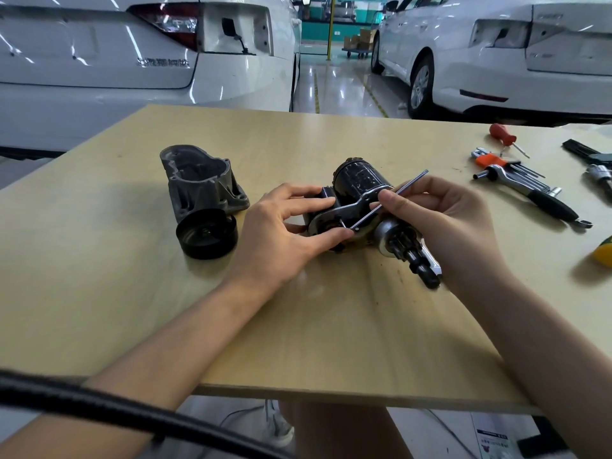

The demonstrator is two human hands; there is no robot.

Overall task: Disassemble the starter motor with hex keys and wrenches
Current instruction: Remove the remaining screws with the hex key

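L hand (284,223) gripping starter motor (361,187), R hand (430,213) pinching hex key (387,200), car badge (164,62) text unreadable

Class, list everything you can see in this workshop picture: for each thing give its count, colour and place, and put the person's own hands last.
Starter motor: one, black and silver, middle of the table, held.
Hex key: one, silver, long, its tip at the motor's end plate.
Housing: one, grey, left of the motor.
Cap: one, black, round, in front of the housing.
Ratchet wrench: one, silver with black grip, right side.
Hex key set: one, orange holder, behind the ratchet.
Screwdriver: one, red handle, far right.
Table: one, pale wood.
Cars: two, white, behind the table.
Left hand: grips the motor.
Right hand: pinches the hex key.
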